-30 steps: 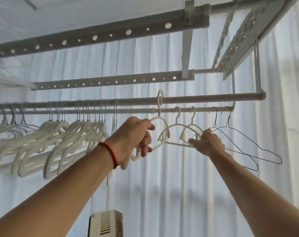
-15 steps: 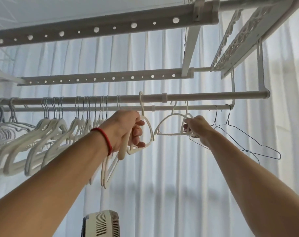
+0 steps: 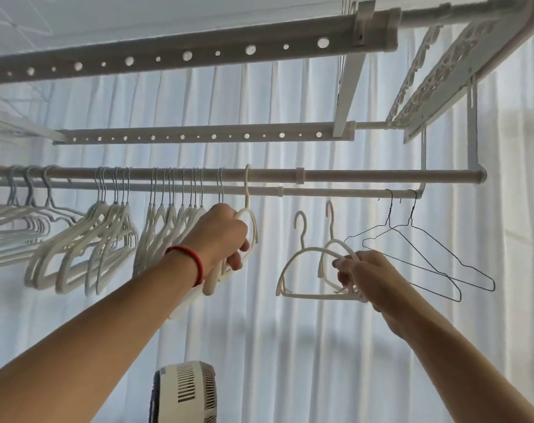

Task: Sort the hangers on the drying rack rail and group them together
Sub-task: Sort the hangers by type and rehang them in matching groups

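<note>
Overhead, smooth curved plastic hangers in hands.

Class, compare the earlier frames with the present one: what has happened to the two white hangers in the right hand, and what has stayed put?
The right hand has lifted its two white hangers off the rear rail; their hooks now hang free below it. The left hand slid its hanger left along the front rail, toward the grouped hangers. The two wire hangers stayed on the rear rail.

Two hands, two loose white hangers, two wire hangers (many white ones crowd the rail).
</note>
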A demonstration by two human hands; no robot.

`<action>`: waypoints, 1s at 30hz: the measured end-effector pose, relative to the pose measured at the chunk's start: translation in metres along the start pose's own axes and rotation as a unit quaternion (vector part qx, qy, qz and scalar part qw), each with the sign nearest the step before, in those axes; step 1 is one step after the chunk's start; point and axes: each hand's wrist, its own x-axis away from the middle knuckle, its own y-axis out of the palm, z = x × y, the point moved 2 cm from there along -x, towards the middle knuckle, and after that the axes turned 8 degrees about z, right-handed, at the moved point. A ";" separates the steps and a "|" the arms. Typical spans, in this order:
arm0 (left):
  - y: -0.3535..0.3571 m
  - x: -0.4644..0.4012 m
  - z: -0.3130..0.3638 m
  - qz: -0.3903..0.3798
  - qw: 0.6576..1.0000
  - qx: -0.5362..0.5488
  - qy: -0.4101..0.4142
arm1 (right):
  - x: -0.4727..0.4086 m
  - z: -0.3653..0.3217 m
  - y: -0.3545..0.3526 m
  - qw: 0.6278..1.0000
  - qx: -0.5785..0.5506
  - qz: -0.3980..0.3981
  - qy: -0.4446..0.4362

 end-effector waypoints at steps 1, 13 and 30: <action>-0.004 0.000 0.000 0.011 1.000 0.000 0.001 | 0.012 -0.001 -0.003 1.000 -0.003 -0.014 -0.003; -0.055 -0.005 -0.005 -0.032 0.992 0.113 -0.054 | 0.089 -0.105 0.009 0.995 0.002 -0.003 -0.104; -0.065 0.007 -0.030 -0.092 0.989 0.012 0.112 | 0.044 -0.125 0.127 0.998 0.023 0.053 0.037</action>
